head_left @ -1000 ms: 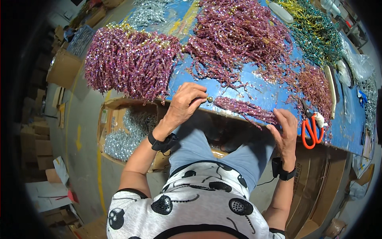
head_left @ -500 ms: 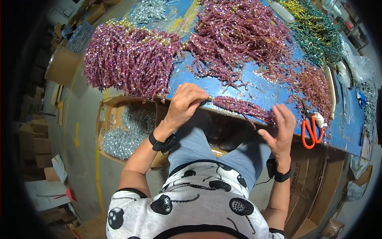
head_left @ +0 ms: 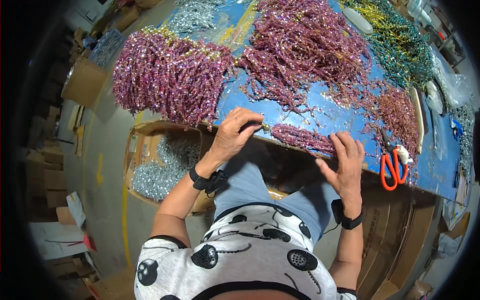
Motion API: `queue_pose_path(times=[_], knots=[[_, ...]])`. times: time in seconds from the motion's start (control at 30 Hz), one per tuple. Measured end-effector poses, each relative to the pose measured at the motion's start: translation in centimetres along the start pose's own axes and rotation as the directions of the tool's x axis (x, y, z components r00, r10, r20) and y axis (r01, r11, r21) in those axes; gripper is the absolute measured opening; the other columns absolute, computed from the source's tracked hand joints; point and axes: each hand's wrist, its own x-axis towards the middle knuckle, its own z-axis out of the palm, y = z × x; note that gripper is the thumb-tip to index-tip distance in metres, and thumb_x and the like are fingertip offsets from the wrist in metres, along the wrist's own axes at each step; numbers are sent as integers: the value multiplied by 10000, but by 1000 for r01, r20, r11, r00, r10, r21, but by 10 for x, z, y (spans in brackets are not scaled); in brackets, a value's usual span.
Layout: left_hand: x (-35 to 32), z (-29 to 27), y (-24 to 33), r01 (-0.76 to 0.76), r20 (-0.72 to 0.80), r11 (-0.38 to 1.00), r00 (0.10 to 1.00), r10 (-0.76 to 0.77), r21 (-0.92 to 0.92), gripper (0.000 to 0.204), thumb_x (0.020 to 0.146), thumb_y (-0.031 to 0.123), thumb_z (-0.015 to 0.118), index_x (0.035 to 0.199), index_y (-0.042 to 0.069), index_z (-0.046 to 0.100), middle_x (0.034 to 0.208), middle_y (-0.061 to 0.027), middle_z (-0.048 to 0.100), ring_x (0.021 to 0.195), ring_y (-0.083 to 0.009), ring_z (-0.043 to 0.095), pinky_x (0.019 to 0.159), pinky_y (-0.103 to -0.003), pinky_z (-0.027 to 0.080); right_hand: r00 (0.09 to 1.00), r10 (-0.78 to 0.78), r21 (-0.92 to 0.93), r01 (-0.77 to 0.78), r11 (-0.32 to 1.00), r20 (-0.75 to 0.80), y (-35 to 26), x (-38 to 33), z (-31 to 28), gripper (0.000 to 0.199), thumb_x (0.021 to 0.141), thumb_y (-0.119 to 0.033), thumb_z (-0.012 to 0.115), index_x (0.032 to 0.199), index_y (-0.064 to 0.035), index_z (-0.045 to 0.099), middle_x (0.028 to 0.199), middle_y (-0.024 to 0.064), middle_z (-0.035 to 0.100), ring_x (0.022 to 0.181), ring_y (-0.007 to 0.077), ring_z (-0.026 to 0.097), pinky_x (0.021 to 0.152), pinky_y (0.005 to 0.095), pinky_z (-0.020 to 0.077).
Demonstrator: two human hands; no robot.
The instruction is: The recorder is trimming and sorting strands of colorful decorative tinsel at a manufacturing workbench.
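Purple sequinned garland strand (head_left: 302,137) lies along the near edge of the blue worktable (head_left: 320,115), between both hands. Left hand (head_left: 234,134), at its nine o'clock end, pinches the strand's tip with curled fingers; right hand (head_left: 344,162), at three o'clock, rests on it with fingers spread flat. Seemingly a rolling or straightening step; next calls for steady tension. Orange-handled scissors (head_left: 391,167) wait farther toward three o'clock.

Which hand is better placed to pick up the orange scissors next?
Right, probably. The right hand rests on the purple sprig beside the orange scissors; the left hand grips the sprig's far end.
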Motion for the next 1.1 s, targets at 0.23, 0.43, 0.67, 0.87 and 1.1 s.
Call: queue_pose_path(times=[0.23, 0.43, 0.67, 0.87, 1.1], knots=[[1, -2, 4, 69, -24, 995, 997, -71, -73, 248, 774, -54, 672, 999, 48, 650, 922, -75, 664, 861, -235, 607, 767, -322, 474, 995, 74, -51, -77, 996, -60, -12, -1, 12, 622, 738, -323, 772, 1260, -74, 542, 1244, 130, 518, 1216, 297, 469, 1058, 497, 275], [1, -4, 9, 86, -41, 989, 995, -91, -122, 246, 774, -62, 665, 997, 41, 650, 933, -67, 670, 861, -225, 613, 766, -312, 480, 998, -25, 21, 27, 999, -58, -6, -5, 8, 429, 743, -190, 761, 1126, -73, 606, 1158, 92, 558, 1149, 271, 516, 1026, 470, 319], [20, -14, 46, -59, -45, 975, 998, 51, -214, 257, 747, -111, 649, 959, 34, 652, 890, -87, 664, 825, -229, 630, 734, -316, 495, 1000, -20, 136, 22, 990, -20, -10, -7, -11, 665, 698, -331, 795, 1239, -46, 533, 1209, 134, 546, 1157, 310, 507, 1009, 454, 344], [38, -10, 83, -268, 87, 887, 943, 322, -377, 305, 701, -148, 650, 961, 13, 656, 875, -100, 670, 795, -231, 640, 689, -314, 504, 987, 84, 561, 6, 828, -134, -59, 15, 17, 812, 702, -312, 806, 1350, 3, 432, 1233, 183, 558, 1137, 353, 534, 970, 438, 409], [23, -12, 58, -13, 81, 914, 995, 50, -405, 272, 730, -149, 623, 953, -2, 675, 869, -87, 654, 815, -187, 635, 699, -282, 500, 947, 140, 697, -308, 648, 289, -32, -5, -9, 425, 792, -79, 680, 1206, -74, 584, 955, 120, 675, 801, 239, 665, 748, 325, 512]])
